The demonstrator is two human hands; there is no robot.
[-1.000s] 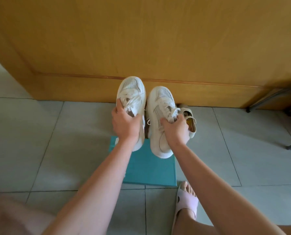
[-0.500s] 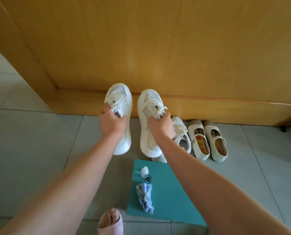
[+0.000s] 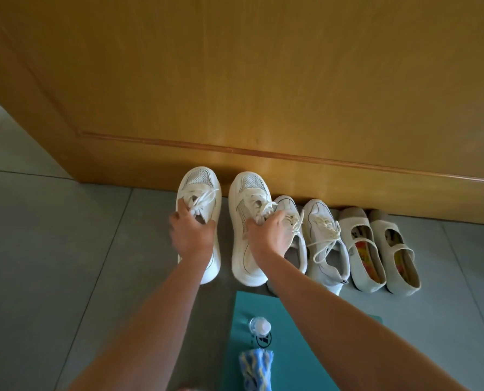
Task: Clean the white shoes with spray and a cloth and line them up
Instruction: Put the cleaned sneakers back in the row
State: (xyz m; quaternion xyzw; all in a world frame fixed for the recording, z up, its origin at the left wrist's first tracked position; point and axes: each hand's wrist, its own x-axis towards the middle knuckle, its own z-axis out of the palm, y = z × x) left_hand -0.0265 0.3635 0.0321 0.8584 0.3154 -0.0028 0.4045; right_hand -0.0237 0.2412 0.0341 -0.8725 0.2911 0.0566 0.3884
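The left hand (image 3: 191,235) grips one white sneaker (image 3: 199,187) by its laces, and the right hand (image 3: 269,235) grips the other sneaker (image 3: 249,190). Held aloft a moment ago, both now rest against the wooden panel (image 3: 235,80), left of the shoe row (image 3: 322,230). Lining-up looks nearly done.

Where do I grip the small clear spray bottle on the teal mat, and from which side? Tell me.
Grip the small clear spray bottle round its body under the white cap, from above and the left. It seems to stand upright, cap up; the blue-and-yellow cloth crowds its near side, and the right forearm crosses to its right.
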